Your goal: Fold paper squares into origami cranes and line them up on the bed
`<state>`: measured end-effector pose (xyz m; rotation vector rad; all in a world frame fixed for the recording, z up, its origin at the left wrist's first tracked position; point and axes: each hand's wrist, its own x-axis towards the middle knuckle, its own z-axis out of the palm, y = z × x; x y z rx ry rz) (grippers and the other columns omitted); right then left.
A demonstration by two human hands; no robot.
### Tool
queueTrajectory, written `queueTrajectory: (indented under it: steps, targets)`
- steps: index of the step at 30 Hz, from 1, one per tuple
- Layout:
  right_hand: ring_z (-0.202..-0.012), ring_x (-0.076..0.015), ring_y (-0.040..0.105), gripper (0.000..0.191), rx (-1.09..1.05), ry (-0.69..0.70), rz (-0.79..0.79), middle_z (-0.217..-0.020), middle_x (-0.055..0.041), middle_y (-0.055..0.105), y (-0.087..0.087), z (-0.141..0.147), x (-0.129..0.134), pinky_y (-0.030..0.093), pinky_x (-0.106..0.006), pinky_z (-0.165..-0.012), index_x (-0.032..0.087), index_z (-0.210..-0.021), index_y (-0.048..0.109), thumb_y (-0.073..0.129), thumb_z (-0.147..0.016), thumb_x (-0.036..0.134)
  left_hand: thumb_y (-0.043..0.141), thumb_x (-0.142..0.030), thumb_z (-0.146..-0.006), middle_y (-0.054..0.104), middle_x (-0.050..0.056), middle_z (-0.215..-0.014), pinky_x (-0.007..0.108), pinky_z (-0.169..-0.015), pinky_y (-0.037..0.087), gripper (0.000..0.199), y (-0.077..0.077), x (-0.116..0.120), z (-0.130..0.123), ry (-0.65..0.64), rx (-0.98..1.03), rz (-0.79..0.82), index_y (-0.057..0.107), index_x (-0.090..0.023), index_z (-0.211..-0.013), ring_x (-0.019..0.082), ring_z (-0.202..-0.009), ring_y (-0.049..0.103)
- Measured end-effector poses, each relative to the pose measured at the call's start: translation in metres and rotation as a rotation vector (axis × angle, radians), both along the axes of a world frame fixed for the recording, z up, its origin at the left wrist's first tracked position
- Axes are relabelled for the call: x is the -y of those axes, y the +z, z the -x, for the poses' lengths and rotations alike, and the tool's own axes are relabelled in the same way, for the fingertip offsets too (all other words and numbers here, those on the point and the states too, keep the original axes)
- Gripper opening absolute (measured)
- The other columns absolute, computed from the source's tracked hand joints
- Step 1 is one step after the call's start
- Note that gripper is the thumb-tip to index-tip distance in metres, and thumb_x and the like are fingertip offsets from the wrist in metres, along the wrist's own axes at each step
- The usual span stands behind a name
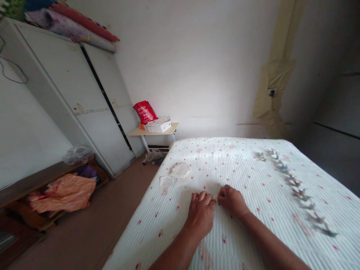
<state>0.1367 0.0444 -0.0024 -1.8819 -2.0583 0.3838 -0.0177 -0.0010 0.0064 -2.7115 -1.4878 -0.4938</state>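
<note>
Both of my hands rest close together on the white, red-dotted bed cover (239, 161). My left hand (201, 213) has its fingers bent, at the edge of a small pale piece of paper (214, 190). Beside it, my right hand (232, 200) is closed with thumb and fingers pinched at the same paper, which is mostly hidden and blends with the cover. Several sheets of printed paper (180, 170) lie beyond my left hand. On the right runs a curved row of small folded paper figures (302, 195).
A small side table (135, 132) at the back holds a red bag (144, 111) and a white box (160, 126). A grey cabinet (67, 82) stands at the left, near a low wooden bench (33, 174) with orange cloth (66, 193).
</note>
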Motion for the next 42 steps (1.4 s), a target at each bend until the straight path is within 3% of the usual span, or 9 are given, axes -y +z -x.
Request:
queueTrajectory:
  steps: [14, 25, 42]
  targets:
    - [-0.073, -0.0128, 0.057, 0.012, -0.204, 0.025, -0.008, -0.08, -0.003, 0.061, -0.003, -0.012, -0.003, 0.039, -0.02, -0.065, 0.017, -0.073, 0.061, 0.052, -0.068, 0.011, 0.044, -0.013, -0.083, 0.059, 0.004, -0.097, 0.036, -0.084, 0.034, 0.021, -0.003, -0.001, 0.001, 0.003, 0.012, -0.011, 0.059, -0.022, -0.095, 0.02, -0.1, 0.044]
    - [-0.069, -0.0119, 0.055, 0.007, -0.069, -0.038, -0.077, -0.081, -0.0012, 0.059, -0.005, 0.0, 0.003, 0.035, -0.022, -0.063, 0.018, -0.074, 0.061, 0.059, -0.069, 0.022, 0.043, -0.013, -0.083, 0.058, 0.005, -0.096, 0.037, -0.084, 0.034, 0.021, -0.007, -0.002, -0.001, 0.02, 0.008, -0.016, 0.06, -0.021, -0.092, 0.021, -0.099, 0.045]
    - [-0.071, -0.0123, 0.055, 0.014, -0.193, 0.024, -0.026, -0.078, -0.0024, 0.06, -0.005, -0.012, -0.004, 0.038, -0.02, -0.066, 0.017, -0.071, 0.058, 0.049, -0.065, 0.009, 0.044, -0.015, -0.083, 0.058, 0.004, -0.097, 0.037, -0.084, 0.034, 0.02, -0.007, -0.002, 0.0, 0.009, 0.028, -0.008, 0.059, -0.022, -0.094, 0.021, -0.098, 0.045]
